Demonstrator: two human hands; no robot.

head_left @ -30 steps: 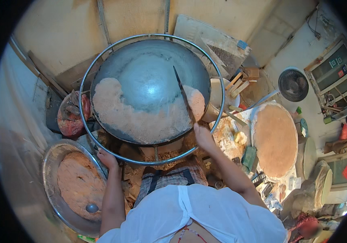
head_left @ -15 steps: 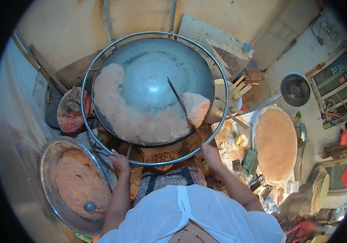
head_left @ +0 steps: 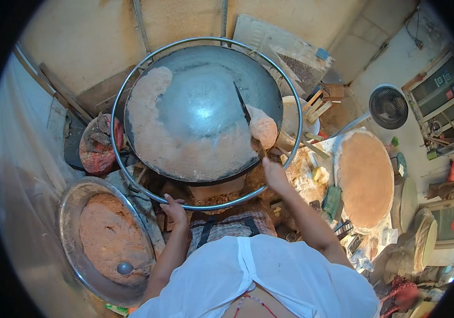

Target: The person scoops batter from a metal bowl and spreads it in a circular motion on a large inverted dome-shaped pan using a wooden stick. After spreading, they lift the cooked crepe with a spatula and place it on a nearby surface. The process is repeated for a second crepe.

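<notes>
Blade (head_left: 241, 100) light, stiff, I'd judge; best held at near end, where my right hand (head_left: 273, 174) grips it. Dough lump (head_left: 263, 130) probably soft, sticky, just right of blade on pan's (head_left: 200, 90) right side. Left hand (head_left: 175, 213) at ring's (head_left: 221, 207) near left, grip unclear. Since earlier frame: lump rounder, right hand closer to pan.

Griddle (head_left: 221, 69): bluish glare hotspot mid-surface. Table (head_left: 302, 163) right of griddle lit bright, warm; dimmer just below griddle. Fisheye bends window (head_left: 446, 100) far right of griddle; corners black.
</notes>
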